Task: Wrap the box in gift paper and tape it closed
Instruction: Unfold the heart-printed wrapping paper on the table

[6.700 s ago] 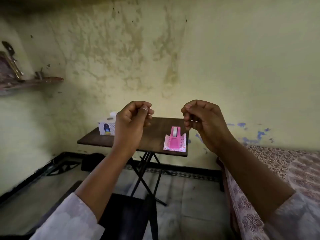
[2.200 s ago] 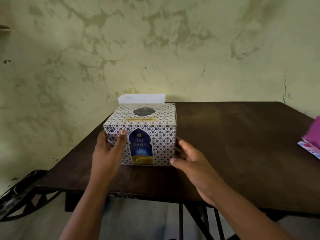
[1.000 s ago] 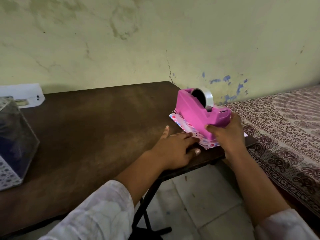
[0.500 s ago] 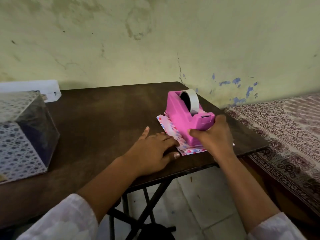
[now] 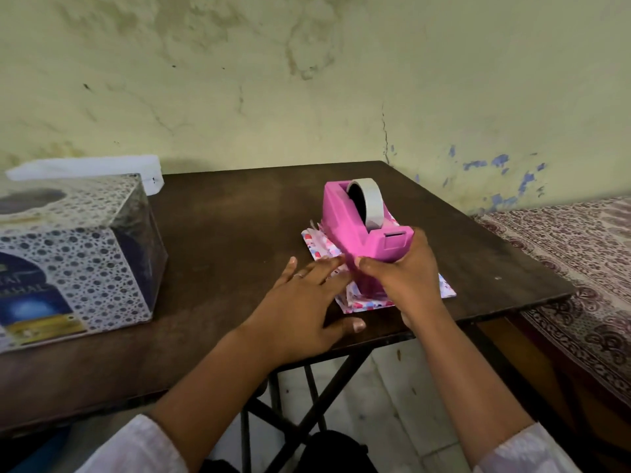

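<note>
Stained yellow wall, dark wooden table, patterned bed

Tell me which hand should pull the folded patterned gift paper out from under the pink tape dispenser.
Left, probably. The left hand lies flat with straight fingers on the folded patterned gift paper beside the pink plastic tape dispenser. The right hand grips the dispenser's near end and can lift it clear.

Both forearms are bare below loose, pale white sleeves pushed up toward the elbows, and the left hand wears a thin ring on one finger.
</note>
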Available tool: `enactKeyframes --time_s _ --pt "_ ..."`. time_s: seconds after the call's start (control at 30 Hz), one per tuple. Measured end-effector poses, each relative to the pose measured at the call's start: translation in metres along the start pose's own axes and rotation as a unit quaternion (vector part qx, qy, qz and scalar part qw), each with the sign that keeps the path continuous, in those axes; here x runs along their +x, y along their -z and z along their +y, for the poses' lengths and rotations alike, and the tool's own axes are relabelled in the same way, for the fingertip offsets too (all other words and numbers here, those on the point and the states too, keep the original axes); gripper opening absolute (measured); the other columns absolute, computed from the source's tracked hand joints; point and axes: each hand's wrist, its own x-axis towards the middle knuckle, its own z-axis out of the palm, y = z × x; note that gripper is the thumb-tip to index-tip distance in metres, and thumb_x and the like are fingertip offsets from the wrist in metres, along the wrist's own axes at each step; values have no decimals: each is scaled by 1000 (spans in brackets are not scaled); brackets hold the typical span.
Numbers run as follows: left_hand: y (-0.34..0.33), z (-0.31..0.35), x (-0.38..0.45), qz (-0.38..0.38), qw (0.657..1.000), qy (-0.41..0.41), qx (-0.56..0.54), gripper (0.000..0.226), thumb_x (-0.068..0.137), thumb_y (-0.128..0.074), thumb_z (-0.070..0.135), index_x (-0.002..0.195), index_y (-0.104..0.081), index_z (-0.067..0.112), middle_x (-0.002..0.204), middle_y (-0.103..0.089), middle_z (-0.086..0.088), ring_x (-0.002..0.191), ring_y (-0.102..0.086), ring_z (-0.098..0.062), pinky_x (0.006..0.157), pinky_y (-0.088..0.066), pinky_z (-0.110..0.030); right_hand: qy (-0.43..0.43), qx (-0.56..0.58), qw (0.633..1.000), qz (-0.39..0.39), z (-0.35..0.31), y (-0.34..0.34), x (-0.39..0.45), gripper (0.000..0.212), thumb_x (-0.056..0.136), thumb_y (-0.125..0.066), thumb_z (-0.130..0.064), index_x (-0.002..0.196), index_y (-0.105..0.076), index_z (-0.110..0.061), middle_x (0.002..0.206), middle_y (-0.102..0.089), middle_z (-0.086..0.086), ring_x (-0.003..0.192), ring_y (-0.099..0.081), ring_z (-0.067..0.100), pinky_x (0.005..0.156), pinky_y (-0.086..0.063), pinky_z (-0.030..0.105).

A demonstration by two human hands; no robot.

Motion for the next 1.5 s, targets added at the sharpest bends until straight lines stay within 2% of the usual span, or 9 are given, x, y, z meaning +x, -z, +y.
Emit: enactKeyframes --time_s 0.13,0.27,0.43,0.87,1.0,1.13,1.23,1.37,1.5 --pt "-11 3 6 19 1000 -2 -18 63 85 -26 63 144 -28 40 158 4 10 145 8 -11 114 12 -41 -4 20 999 32 2 8 7 66 59 -85 -9 112 -48 -19 103 -59 0 91 -60 17 79 -57 36" --pt "-11 2 7 45 999 -6 -19 73 75 -9 64 127 -52 38 157 -10 12 145 7 -8 110 17 -35 8 15 998 67 6 32 20 71 59 -86 -11 119 -48 -14 109 -60 3 93 -60 18 81 -55 35" --pt "-9 7 8 17 995 13 -98 59 83 -27 55 134 -49 34 148 -35 16 140 -20 -1 111 9 -28 1 13 995 97 22 73 47 69 56 -87 -9 113 -49 -18 107 -62 2 97 -62 22 84 -55 43" --pt "-9 5 1 12 993 36 -110 46 92 -41 54 135 -45 36 147 -34 19 138 -21 5 113 2 -30 -31 -67 995 69 43 98 53 82 66 -83 -15 133 -36 -9 127 -52 9 114 -51 24 92 -46 38" --pt "-2 -5 -14 1 994 42 -103 61 80 -28 58 136 -42 39 149 -30 21 135 -14 10 109 6 -27 135 -170 957 190 12 70 -3 79 74 -78 -24 139 -35 -11 141 -40 9 130 -36 23 103 -34 35" --pt "5 -23 -37 19 995 76 -62 63 80 -22 70 133 -45 43 150 -30 17 138 -20 1 114 -3 -36 236 -194 928 -212 0 9 -41 50 81 -69 -40 125 -58 -20 132 -52 -9 124 -42 2 108 -32 23" --pt "11 -36 -59 36 991 117 -58 70 72 -18 73 128 -49 46 147 -34 17 135 -32 -2 115 -12 -40 245 -226 895 -297 3 -18 -37 44 86 -65 -36 127 -59 -22 137 -53 -6 128 -43 6 110 -29 22" --pt "19 -49 -76 71 981 141 -111 69 76 -32 73 131 -49 35 146 -36 14 132 -37 -3 113 -24 -28 273 -231 892 -275 -4 -42 -38 25 93 -55 -19 115 -67 -19 120 -65 -4 113 -55 6 99 -41 25" --pt "26 -58 -79 152 961 179 -148 71 89 -48 52 148 -21 23 154 -16 9 139 -19 -4 102 -11 -6 262 -39 962 -70 -17 -53 -41 19 92 -54 -3 85 -67 -15 77 -65 -13 73 -51 -5 65 -39 7"
